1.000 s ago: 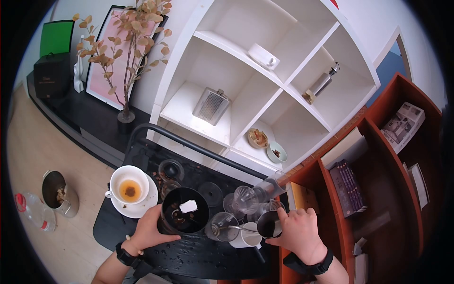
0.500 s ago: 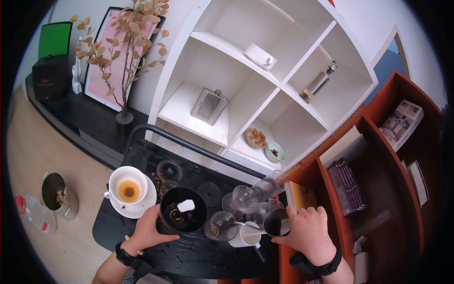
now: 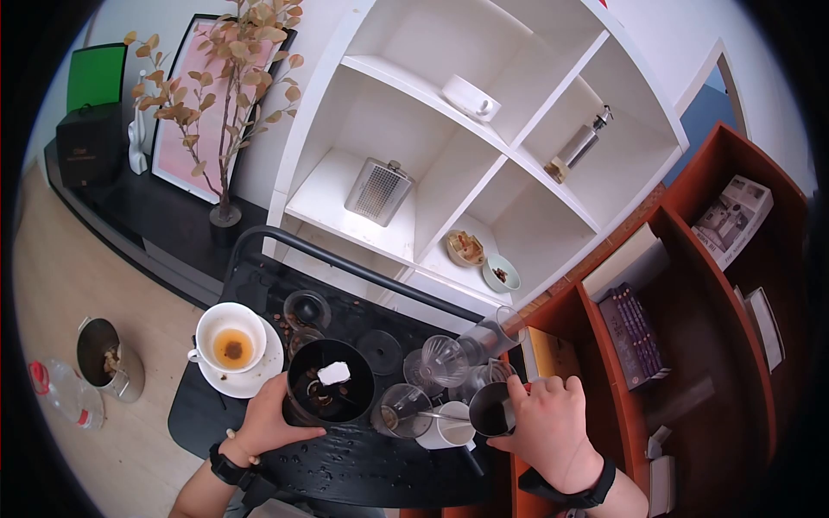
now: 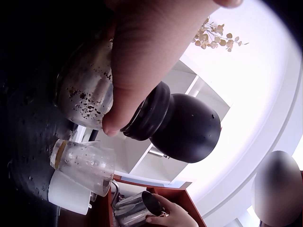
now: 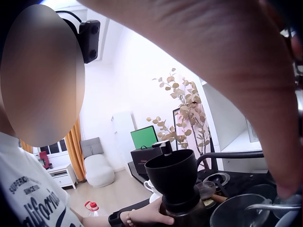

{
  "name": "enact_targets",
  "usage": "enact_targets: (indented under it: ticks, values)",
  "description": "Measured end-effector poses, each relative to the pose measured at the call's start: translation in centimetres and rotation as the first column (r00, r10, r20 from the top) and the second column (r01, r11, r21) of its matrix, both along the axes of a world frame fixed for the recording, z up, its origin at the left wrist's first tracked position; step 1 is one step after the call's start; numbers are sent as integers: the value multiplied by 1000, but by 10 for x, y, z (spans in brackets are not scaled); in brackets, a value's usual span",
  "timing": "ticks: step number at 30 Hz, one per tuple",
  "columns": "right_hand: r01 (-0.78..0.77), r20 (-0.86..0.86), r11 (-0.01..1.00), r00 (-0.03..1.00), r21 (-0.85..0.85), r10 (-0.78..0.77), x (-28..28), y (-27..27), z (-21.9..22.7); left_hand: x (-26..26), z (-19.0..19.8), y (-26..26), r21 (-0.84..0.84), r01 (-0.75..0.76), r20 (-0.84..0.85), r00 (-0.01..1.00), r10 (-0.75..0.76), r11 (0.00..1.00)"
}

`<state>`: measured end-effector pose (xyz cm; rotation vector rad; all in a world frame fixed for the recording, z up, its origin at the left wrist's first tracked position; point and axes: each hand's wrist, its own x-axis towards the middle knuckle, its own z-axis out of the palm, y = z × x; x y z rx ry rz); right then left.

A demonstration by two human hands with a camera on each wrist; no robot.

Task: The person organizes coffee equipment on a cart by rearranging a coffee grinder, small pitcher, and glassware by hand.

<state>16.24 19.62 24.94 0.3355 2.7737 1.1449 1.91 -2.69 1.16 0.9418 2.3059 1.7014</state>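
Observation:
My left hand (image 3: 266, 419) grips the glass lower part of a manual coffee grinder (image 4: 185, 128), its thumb along the side. Looking down into its black hopper in the head view, I see a few coffee beans and a white patch. Dark grounds cling inside the glass jar (image 4: 87, 92). To the right, my right hand (image 3: 554, 432) holds a small steel gooseneck kettle (image 3: 494, 409). Its thin spout reaches left over a white mug (image 3: 443, 435) to a clear glass (image 3: 390, 423). The right wrist view mostly shows the forearm and palm, with the kettle's body out of sight.
A white cup (image 3: 250, 324) of brown liquid stands on a saucer (image 3: 269, 373) at the black table's left. Glassware, including a ribbed dripper (image 3: 444, 359), crowds the middle. A rail (image 3: 345, 257) runs behind, before a white shelf (image 3: 302, 207). A steel pot (image 3: 128, 380) stands lower left.
The kettle shifts slightly right, then back left, its spout staying by the glass. My left hand keeps its hold on the grinder. The head view drifts a little.

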Motion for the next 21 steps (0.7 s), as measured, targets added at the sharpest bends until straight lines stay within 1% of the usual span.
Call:
enact_targets:
  ticks: [3, 6, 8, 9, 11, 12, 14, 15, 19, 20, 21]
  values:
    - [-4, 14, 1000, 1000, 7, 4, -3, -4, -1, 0, 0, 0, 3, 3, 1, 1000, -3, 1000]
    - [-49, 11, 997, 999, 56, 48, -6, -7, -1, -1, -1, 0, 3, 7, -2, 1000, -7, 1000]
    - [64, 87, 998, 994, -29, -61, -8, -10, 2, -1, -2, 0, 6, 10, 0, 1000, -10, 1000]
    - [63, 88, 998, 994, -29, -60, -8, -9, 2, -1, -2, 0, 4, 9, 2, 1000, -9, 1000]
    - [-30, 7, 999, 1000, -46, 30, -7, -6, 1, -2, -4, 0, 2, 5, 6, 1000, -5, 1000]
    - [-32, 8, 998, 999, -45, 33, -5, -3, 1, -2, -4, 0, 8, 15, 9, 1000, -15, 1000]
    - [-22, -23, 995, 1000, -95, 20, 1, 4, 1, -2, -4, -1, 12, 21, 11, 1000, -22, 1000]
    - [48, 6, 991, 999, -126, -47, 1, 4, 4, -2, -4, -1, 5, 15, 6, 1000, -15, 1000]
    - [96, -13, 981, 995, -171, -100, 10, 17, 6, -1, 2, -1, -11, 13, 3, 1000, -13, 1000]
    - [97, -13, 981, 995, -170, -100, 13, 22, 6, -1, 1, -1, -10, 14, 3, 1000, -14, 1000]
    - [52, -54, 980, 997, -193, -63, 17, 28, 5, 0, 1, -1, -14, 4, -12, 1000, -5, 1000]
